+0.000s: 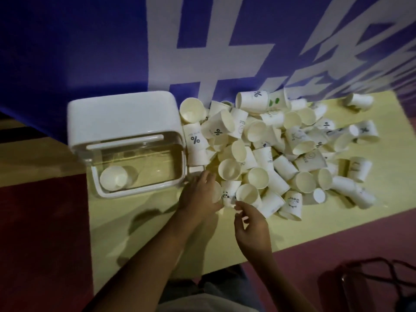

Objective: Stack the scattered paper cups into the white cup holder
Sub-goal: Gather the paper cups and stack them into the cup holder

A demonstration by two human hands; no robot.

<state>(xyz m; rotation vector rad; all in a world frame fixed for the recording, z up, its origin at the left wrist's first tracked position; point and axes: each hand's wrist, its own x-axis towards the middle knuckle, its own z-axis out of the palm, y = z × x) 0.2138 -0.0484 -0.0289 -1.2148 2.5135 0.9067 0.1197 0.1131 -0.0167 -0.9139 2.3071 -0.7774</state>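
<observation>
My left hand (199, 195) curls round a plain cup (216, 194) just right of the white cup holder (121, 113), off its near corner on the desk (157, 233). The panda cup (227, 194) sits touching that cup, further right. My right hand (249, 224) reaches it with bent fingers, but I cannot tell if it grips. The holder's clear bay lies left of both hands, so I judge the left hand the nearer.

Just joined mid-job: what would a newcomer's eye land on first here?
The big heap of white paper cups sprawled across the pale yellow table, right of the white plastic cup holder with one cup lying inside. The left hand and right hand meet at its near edge; a blue banner hangs behind.
</observation>
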